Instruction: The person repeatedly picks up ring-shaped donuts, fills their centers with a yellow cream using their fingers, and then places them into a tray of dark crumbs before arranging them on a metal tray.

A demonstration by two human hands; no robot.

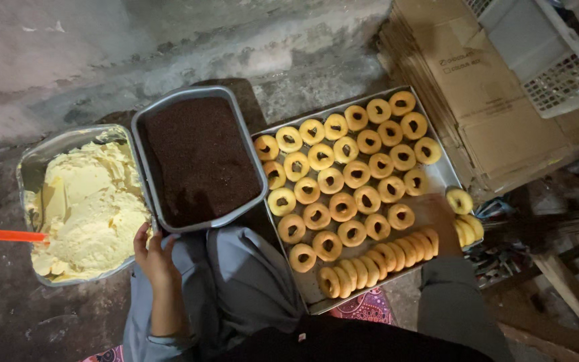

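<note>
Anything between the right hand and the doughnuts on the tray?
Nothing visible. The right hand already rests among the doughnuts at the near right of the metal tray, touching the stacked row. Its fingers are blurred.

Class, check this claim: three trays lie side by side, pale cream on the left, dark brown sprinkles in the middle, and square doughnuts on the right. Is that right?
Not quite. The head view shows the doughnuts are ring-shaped, not square. The cream tray is left, the sprinkles tray is in the middle.

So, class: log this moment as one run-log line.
left hand: on chocolate sprinkles tray rim | right hand: holding ring doughnut at doughnut tray | cream tray: beside
</note>
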